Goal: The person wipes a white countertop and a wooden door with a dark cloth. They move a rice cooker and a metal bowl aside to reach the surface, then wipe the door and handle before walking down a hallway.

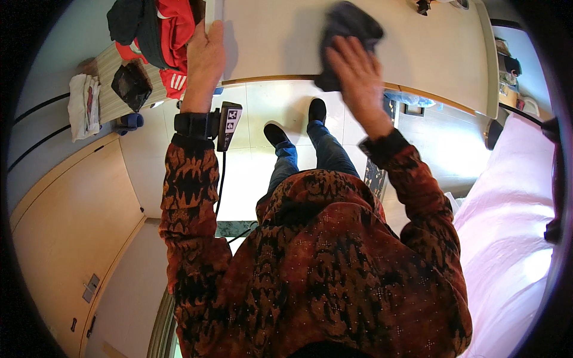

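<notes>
My right hand [360, 83] lies over a dark grey cloth [351, 22], fingers stretched along it, pressing it to a broad cream-white surface [268, 40]. Part of the cloth hangs over the brown front edge of that surface. At the left end, my left hand [206, 62] grips the edge of an upright white panel [214, 13], thumb on one side and fingers on the other. Red and black folded clothes [172, 40] lie right beside it. A black strap with a small control box [229, 127] is around my left wrist.
A black wallet-like item [132, 85] lies on a wood-grain shelf [109, 98] at left, beside white folded cloths [83, 107]. A cable runs down from the wrist box. Pink-white fabric [506, 201] covers something at right. A wooden door [80, 210] stands at lower left.
</notes>
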Available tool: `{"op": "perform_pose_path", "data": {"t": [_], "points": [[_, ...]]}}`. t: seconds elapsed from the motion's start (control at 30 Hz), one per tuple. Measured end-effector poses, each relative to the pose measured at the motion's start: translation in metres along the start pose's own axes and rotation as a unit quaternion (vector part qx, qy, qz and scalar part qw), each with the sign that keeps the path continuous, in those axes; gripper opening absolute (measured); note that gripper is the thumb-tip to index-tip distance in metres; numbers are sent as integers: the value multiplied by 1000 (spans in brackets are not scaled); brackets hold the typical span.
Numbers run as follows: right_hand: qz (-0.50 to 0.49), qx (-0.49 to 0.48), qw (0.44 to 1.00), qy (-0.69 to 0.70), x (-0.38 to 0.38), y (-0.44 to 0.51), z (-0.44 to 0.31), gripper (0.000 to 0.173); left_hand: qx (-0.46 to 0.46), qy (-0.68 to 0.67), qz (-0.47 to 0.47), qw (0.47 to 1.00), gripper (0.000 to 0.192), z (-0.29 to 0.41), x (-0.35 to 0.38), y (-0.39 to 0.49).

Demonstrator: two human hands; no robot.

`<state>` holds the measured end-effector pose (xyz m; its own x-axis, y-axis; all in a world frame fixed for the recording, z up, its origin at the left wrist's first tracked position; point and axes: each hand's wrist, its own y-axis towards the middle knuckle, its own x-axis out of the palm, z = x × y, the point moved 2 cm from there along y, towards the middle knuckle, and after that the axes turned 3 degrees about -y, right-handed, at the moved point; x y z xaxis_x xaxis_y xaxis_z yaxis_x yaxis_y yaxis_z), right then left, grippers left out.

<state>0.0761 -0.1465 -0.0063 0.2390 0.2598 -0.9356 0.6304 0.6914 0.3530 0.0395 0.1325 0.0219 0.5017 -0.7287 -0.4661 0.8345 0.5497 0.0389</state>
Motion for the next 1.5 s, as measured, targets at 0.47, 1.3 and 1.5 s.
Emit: {"op": "perform_pose_path", "data": {"t": [0.47,1.3,1.5], "points": [[-36,89,994,-46,-7,-11,20,61,-5,-6,8,1000,42,-2,2,3],[-44,67,996,-27,-30,-44,73,65,-18,18,-14,1000,43,8,1,0],[-84,115,989,-49,-41,-59,93,85,15,28,-10,999,41,11,1,0]]}}
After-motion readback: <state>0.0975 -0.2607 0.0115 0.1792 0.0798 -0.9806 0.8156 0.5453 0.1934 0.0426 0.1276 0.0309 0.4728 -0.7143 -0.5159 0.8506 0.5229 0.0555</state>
